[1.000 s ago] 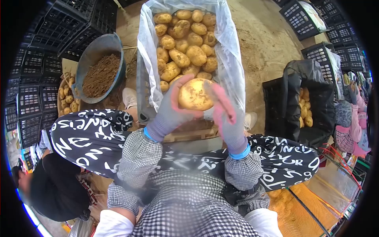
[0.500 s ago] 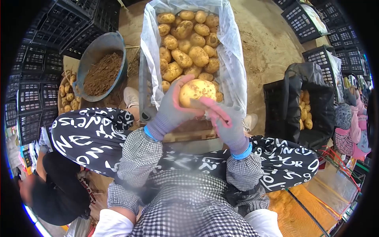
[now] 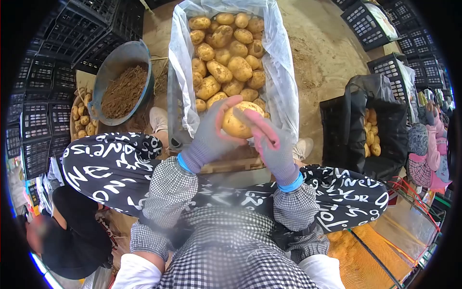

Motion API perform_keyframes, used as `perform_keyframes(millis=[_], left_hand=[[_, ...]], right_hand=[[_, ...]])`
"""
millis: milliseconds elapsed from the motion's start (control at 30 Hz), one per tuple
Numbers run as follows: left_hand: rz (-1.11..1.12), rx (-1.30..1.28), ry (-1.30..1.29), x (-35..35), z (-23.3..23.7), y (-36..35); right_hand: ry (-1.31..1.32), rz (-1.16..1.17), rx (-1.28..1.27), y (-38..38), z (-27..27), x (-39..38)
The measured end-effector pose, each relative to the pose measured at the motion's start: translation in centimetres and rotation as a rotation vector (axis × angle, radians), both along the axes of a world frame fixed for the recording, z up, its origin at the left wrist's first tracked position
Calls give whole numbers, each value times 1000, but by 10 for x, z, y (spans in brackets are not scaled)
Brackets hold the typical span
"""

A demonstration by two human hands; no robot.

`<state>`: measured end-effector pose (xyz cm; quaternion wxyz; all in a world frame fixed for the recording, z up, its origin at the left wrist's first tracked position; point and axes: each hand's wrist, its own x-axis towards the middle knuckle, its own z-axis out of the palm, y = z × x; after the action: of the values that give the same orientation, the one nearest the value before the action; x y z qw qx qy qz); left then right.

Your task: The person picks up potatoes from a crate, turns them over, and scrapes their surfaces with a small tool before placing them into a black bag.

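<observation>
A large, light yellow potato [image 3: 236, 126] with brown specks is in my gloved left hand [image 3: 214, 131]. The thumb and fingers of that hand wrap around its left and lower sides. My right hand [image 3: 276, 144], in a grey glove with pink on the palm side, presses its fingers together over the potato's upper right face. The right fingertips are smeared by motion. Both hands are above the near end of a crate [image 3: 284, 65] lined with translucent white plastic. Inside lie many potatoes [image 3: 239, 68], some with soil on them.
To the left stand a tub [image 3: 149, 62] of brown soil [image 3: 126, 91], a basket of small potatoes [image 3: 83, 123] and stacked black crates [image 3: 38, 111]. A black-lined crate [image 3: 337, 125] with potatoes is at right. Another person [image 3: 79, 231] sits at lower left.
The right fingers have shifted up and left across the potato, which is slightly lower and turned in my left hand. The left hand keeps its hold.
</observation>
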<state>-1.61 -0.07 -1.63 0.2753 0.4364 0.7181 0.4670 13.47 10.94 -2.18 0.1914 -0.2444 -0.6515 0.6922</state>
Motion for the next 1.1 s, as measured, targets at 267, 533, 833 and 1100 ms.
perform_keyframes(millis=[267, 533, 833, 1100], left_hand=[[-4, 4, 48, 1, 0, -1], [27, -4, -207, 0, 7, -3], [-46, 189, -830, 14, 21, 9], [174, -25, -586, -46, 11, 64]], right_hand=[[-100, -26, 194, 2, 10, -5], [-59, -218, 74, 14, -2, 6], [-132, -111, -473, 8, 33, -2], [430, -733, -567, 92, 23, 46]])
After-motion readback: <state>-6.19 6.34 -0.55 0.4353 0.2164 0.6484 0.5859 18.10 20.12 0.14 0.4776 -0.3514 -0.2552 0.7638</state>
